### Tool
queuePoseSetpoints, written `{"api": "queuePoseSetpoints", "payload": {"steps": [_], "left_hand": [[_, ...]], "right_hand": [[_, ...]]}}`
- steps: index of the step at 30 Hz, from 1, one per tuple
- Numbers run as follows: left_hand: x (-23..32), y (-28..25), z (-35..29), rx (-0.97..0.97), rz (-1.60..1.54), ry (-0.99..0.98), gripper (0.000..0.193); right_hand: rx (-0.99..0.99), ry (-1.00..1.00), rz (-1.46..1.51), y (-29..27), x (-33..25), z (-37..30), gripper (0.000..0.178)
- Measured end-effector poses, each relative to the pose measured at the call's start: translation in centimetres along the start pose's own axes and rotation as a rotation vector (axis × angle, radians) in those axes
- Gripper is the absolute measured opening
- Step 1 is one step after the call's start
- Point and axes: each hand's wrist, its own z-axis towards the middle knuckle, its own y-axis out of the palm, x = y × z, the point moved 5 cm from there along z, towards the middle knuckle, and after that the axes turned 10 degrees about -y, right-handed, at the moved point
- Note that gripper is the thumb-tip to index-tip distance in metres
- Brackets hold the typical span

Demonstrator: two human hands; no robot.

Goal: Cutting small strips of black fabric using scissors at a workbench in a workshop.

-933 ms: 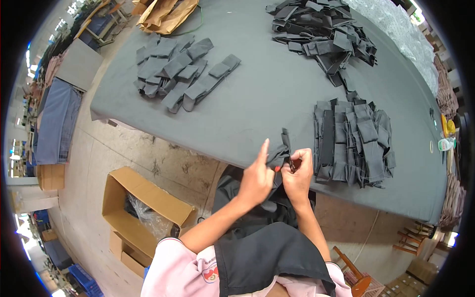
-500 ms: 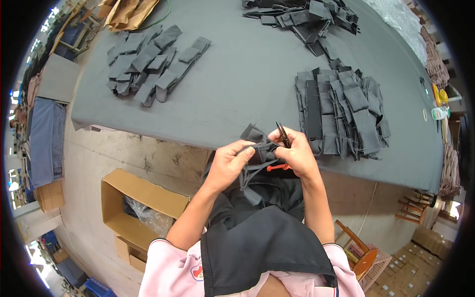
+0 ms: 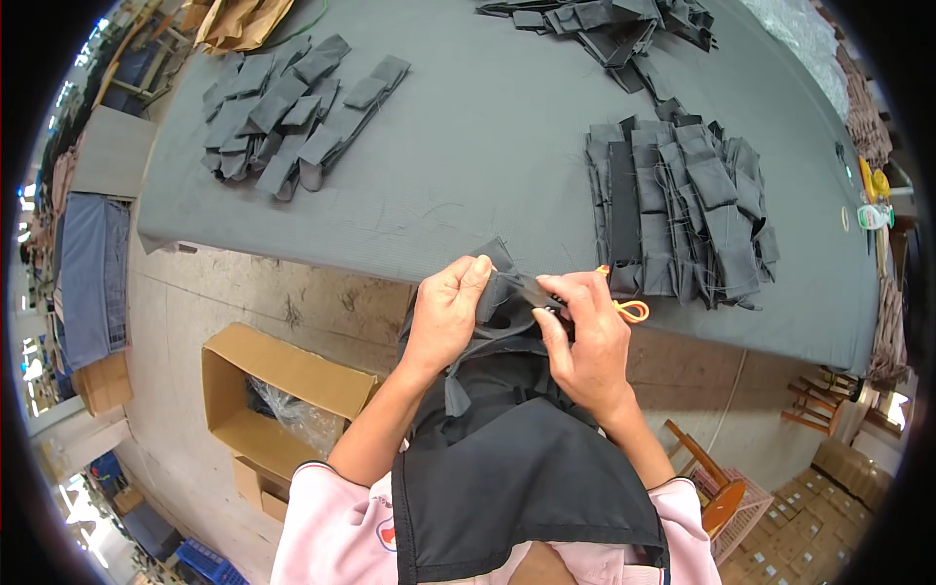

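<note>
My left hand (image 3: 444, 314) pinches a dark grey fabric strip (image 3: 499, 295) between thumb and fingers, just off the table's near edge. Part of the strip hangs toward my lap, over the black apron (image 3: 526, 478). My right hand (image 3: 593, 341) is closed around small dark thread snips (image 3: 532, 289), their blades pointing left against the fabric and slightly blurred. An orange cord loop (image 3: 634, 311) sticks out beside the right hand. My fingers hide most of the snips' body.
On the grey-covered table (image 3: 468, 127) lie a loose fabric-strip pile (image 3: 283, 117) at left, a neat stack (image 3: 682, 205) at right and another heap (image 3: 624, 29) farther back. An open cardboard box (image 3: 283, 385) stands on the floor at lower left; a wooden stool (image 3: 723, 507) at lower right.
The snips have turned from pointing up and away to pointing left at the fabric. My right hand has rotated, its back now showing. The left hand has shifted slightly up with the strip.
</note>
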Motion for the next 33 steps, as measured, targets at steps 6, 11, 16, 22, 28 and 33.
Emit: {"api": "queuePoseSetpoints", "payload": {"steps": [6,11,16,22,28,33], "left_hand": [[0.7,0.5,-0.3,0.040,0.030,0.104,0.037],[0.5,0.6,-0.3,0.028,0.039,0.102,0.037],[0.4,0.7,-0.5,0.019,0.036,0.076,0.037],[0.4,0.4,-0.5,-0.033,0.013,0.024,0.034],[0.4,0.1,-0.3,-0.329,-0.017,-0.252,0.035],[-1.2,0.3,-0.6,-0.565,-0.010,-0.385,0.038]], "right_hand": [[-0.028,-0.064,-0.065,0.6,-0.3,0.2,0.032],[0.015,-0.127,-0.154,0.6,-0.6,-0.1,0.031],[0.094,-0.214,-0.249,0.6,-0.8,-0.4,0.024],[0.058,-0.082,-0.046,0.2,-0.4,-0.1,0.025],[-0.106,-0.124,0.056,-0.4,0.6,0.5,0.022],[-0.353,-0.395,-0.049,-1.1,-0.6,1.7,0.023]]}}
